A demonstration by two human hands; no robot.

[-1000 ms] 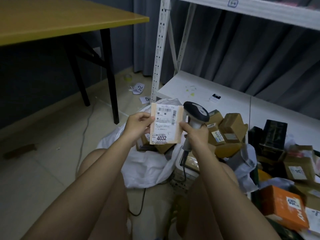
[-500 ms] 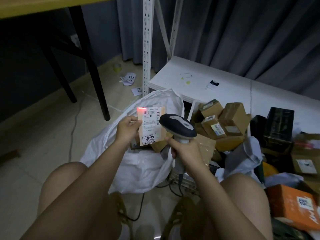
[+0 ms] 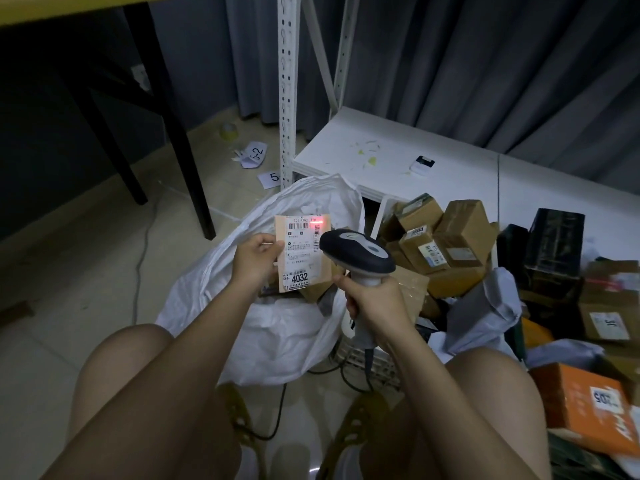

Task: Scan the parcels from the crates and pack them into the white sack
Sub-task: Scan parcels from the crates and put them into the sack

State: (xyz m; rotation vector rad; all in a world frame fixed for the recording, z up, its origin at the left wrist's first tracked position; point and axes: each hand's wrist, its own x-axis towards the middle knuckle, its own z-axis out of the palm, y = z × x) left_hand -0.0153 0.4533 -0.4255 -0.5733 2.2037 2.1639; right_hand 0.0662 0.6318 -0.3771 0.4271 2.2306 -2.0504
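1. Behind the two hands, a white shelf unit [image 3: 398, 161] stands against grey curtains [image 3: 485, 64], its lowest board bare but for paper scraps and a small white-and-black item [image 3: 423, 165].
2. Directly below the gripped parcel, the white sack [image 3: 277, 327] lies open on the tiled floor, its mouth facing up; brown parcels show inside it, just under the held one.
3. To the right of the scanner hand, a heap of parcels [image 3: 460, 237] fills that side: brown cartons, black boxes, a grey poly bag [image 3: 485, 306] and an orange box [image 3: 585, 414] nearest the person's knee. A white crate [image 3: 370, 362] shows in part below that hand; whether the heap sits in it I cannot tell.
4. Up and to the left of the grip, a black table leg [image 3: 173, 133] runs down to the floor, with numbered paper slips [image 3: 254, 154] lying beyond it.
5. Between the hands, the tan parcel [image 3: 303, 252] is held upright over the sack, label toward the camera, reading 4032; a red scan light glows at the label's upper right corner.
6. The left hand [image 3: 254, 259] pinches the parcel by its left edge, thumb on the label face.
7. The right hand [image 3: 375, 303] is clenched round the handle of the barcode scanner [image 3: 356, 256], whose dark head points at the label, close to the parcel's right edge; its cable trails down toward the floor.
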